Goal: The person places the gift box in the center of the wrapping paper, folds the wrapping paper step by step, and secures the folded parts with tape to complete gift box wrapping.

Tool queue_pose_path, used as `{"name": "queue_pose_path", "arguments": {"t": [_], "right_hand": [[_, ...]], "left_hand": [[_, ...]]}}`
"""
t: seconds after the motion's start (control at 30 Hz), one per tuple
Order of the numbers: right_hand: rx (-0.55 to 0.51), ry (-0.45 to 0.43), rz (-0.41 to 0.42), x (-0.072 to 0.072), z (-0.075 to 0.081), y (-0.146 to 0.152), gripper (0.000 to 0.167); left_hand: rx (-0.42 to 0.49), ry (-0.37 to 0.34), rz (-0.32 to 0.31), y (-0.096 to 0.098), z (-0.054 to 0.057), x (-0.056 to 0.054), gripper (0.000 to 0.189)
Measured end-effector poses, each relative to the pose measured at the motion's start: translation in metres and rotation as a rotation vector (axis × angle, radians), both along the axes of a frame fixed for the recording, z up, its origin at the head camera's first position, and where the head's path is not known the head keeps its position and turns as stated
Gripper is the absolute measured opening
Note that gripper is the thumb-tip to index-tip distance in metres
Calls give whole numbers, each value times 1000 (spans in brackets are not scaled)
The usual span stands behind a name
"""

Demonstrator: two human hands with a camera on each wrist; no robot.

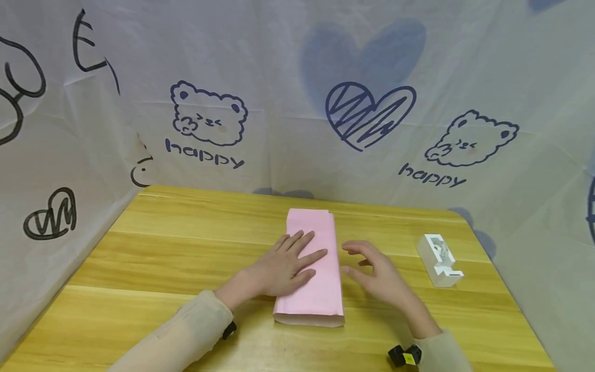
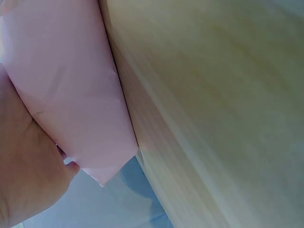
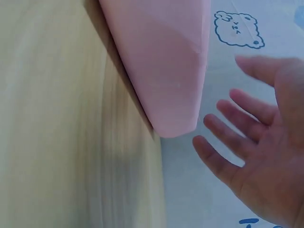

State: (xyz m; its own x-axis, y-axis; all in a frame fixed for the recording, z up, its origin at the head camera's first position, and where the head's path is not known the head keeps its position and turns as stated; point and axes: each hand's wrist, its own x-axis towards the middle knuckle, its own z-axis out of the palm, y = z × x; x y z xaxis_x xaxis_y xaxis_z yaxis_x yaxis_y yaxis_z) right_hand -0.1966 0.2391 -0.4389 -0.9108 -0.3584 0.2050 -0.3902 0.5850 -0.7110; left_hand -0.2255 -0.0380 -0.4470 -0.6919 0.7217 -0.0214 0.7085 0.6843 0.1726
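Observation:
A long piece of folded pink paper point(image 1: 321, 294) lies on the wooden table, its near end gaping slightly like a flattened tube. My left hand point(image 1: 285, 266) rests on top of it with the fingers spread. In the left wrist view, the side of the pink paper point(image 2: 71, 85) rises beside that hand point(image 2: 28, 166). To the right of the paper, apart from it, my right hand point(image 1: 378, 274) hovers with loosely bent fingers and holds nothing. The right wrist view has this hand point(image 3: 270, 133) near the paper's far end point(image 3: 161, 71).
A white tape dispenser point(image 1: 439, 261) stands at the right of the wooden table point(image 1: 186, 258). Behind the table hangs a pale cloth point(image 1: 279, 124) with bear and heart drawings; similar cloth closes off both sides.

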Motion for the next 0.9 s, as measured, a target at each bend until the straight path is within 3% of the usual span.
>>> {"name": "queue_pose_path", "arguments": {"t": [0.17, 0.33, 0.6, 0.9], "right_hand": [[134, 7, 128, 9, 0, -1, 75], [182, -55, 198, 11, -3, -1, 83], [172, -34, 226, 10, -7, -4, 85], [150, -32, 180, 13, -10, -9, 86]], "left_hand": [[-10, -5, 6, 0, 1, 0, 57], [-9, -10, 7, 1, 0, -1, 57], [7, -4, 25, -2, -3, 0, 69], [23, 19, 8, -10, 0, 3, 92]]}}
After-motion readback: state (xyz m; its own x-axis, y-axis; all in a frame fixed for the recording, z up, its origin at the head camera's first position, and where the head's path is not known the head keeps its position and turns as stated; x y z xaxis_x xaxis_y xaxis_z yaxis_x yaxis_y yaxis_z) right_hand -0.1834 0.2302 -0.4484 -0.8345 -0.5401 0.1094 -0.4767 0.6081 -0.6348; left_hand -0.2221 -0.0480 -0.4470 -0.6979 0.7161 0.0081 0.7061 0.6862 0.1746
